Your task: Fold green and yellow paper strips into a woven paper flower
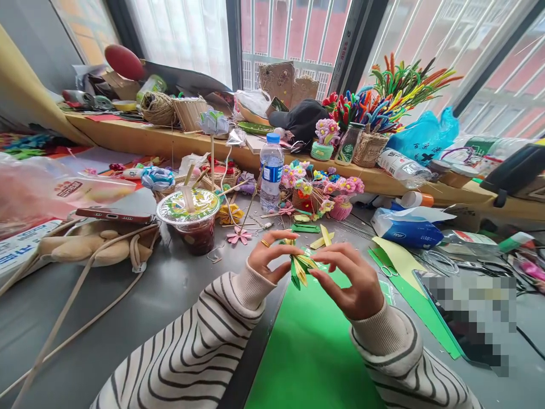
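Between my two hands is a small folded paper piece [299,271] in green and yellow, its pleats fanning downward. My left hand [269,255], with a ring on one finger, pinches its left side between thumb and fingers. From the other side, the thumb and forefinger of my right hand [351,278] close on its right edge. Both hands hover over a green sheet [315,346] on the grey table. Just beyond them lie yellow paper strips [323,238] and a green strip [305,228]. The pinched parts of the piece are hidden by my fingertips.
A lidded drink cup [189,221] and a water bottle [271,173] stand beyond my hands. Scissors [388,271], a tablet-like device [464,318] and a tissue pack [406,227] lie right. A bag [93,244] sits left. Craft flowers [340,190] crowd the back below a cluttered ledge.
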Available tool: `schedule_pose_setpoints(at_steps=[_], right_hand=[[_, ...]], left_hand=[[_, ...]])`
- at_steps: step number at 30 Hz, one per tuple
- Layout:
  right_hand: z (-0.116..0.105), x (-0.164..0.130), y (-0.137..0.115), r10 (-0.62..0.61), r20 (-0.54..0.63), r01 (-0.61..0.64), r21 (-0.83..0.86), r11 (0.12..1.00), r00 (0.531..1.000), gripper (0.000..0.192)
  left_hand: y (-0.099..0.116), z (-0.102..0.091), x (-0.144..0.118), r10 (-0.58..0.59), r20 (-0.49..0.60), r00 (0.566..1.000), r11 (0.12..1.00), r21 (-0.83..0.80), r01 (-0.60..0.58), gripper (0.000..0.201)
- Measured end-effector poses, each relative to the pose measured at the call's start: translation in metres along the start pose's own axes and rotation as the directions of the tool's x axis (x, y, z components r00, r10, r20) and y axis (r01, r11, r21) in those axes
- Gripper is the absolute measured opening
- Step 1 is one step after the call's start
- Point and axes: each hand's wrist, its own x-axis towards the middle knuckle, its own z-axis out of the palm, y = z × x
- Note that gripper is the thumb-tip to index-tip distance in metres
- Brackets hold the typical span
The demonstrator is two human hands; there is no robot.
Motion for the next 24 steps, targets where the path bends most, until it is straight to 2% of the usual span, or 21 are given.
schedule_pose_setpoints(at_steps=[3, 5, 7, 8, 9, 10, 12, 13, 14, 15, 17, 19, 22, 24], right_hand=[[0.003, 0.000, 0.002, -0.048, -0.046, 0.046, -0.054, 0.998, 0.998, 0.017], [0.003, -0.001, 0.005, -0.089, -0.078, 0.080, -0.105, 0.991, 0.993, 0.020], [0.002, -0.002, 0.007, -0.146, -0.116, 0.121, -0.201, 0.972, 0.982, 0.023], [0.002, -0.003, 0.007, -0.181, -0.131, 0.144, -0.253, 0.957, 0.975, 0.026], [0.001, -0.005, 0.008, -0.217, -0.138, 0.169, -0.297, 0.940, 0.966, 0.029], [0.001, -0.007, 0.008, -0.248, -0.142, 0.191, -0.325, 0.926, 0.958, 0.033], [0.003, -0.011, 0.008, -0.294, -0.130, 0.236, -0.336, 0.912, 0.947, 0.040], [0.005, -0.013, 0.007, -0.308, -0.114, 0.257, -0.330, 0.909, 0.944, 0.043], [0.007, -0.015, 0.007, -0.323, -0.091, 0.279, -0.320, 0.905, 0.942, 0.045], [0.009, -0.016, 0.007, -0.338, -0.066, 0.302, -0.311, 0.901, 0.939, 0.045], [0.011, -0.016, 0.007, -0.361, -0.021, 0.340, -0.290, 0.895, 0.932, 0.042], [0.012, -0.013, 0.008, -0.347, -0.030, 0.329, -0.248, 0.911, 0.937, 0.035], [0.008, -0.007, 0.009, -0.185, -0.127, 0.167, -0.138, 0.976, 0.975, 0.028], [0.006, -0.004, 0.009, -0.048, -0.138, 0.039, -0.071, 0.997, 0.989, 0.024]], left_hand=[[0.005, 0.002, -0.001, -0.014, -0.028, 0.999, 0.998, 0.059, 0.016, 0.011], [0.005, 0.002, 0.000, -0.066, -0.037, 0.997, 0.997, 0.041, 0.067, 0.016], [0.002, 0.001, 0.000, -0.196, -0.066, 0.978, 0.979, -0.067, 0.191, 0.036], [-0.001, 0.001, 0.000, -0.297, -0.079, 0.952, 0.945, -0.167, 0.281, 0.047], [-0.003, 0.002, 0.001, -0.415, -0.072, 0.907, 0.876, -0.300, 0.377, 0.054], [-0.005, 0.003, 0.001, -0.548, -0.022, 0.836, 0.749, -0.458, 0.479, 0.055], [-0.007, 0.007, 0.002, -0.708, 0.228, 0.668, 0.377, -0.678, 0.631, 0.054], [-0.007, 0.009, 0.002, -0.731, 0.363, 0.578, 0.188, -0.707, 0.682, 0.052], [-0.006, 0.011, 0.003, -0.728, 0.450, 0.517, 0.050, -0.718, 0.695, 0.049], [-0.004, 0.013, 0.003, -0.716, 0.505, 0.483, -0.044, -0.722, 0.690, 0.045], [0.000, 0.014, 0.004, -0.712, 0.497, 0.496, -0.094, -0.768, 0.634, 0.033], [0.003, 0.014, 0.004, -0.728, 0.443, 0.523, -0.070, -0.807, 0.586, 0.022], [0.005, 0.011, 0.005, -0.757, 0.380, 0.531, -0.023, -0.828, 0.560, 0.016], [0.005, 0.010, 0.005, -0.766, 0.359, 0.532, -0.006, -0.833, 0.554, 0.018]])
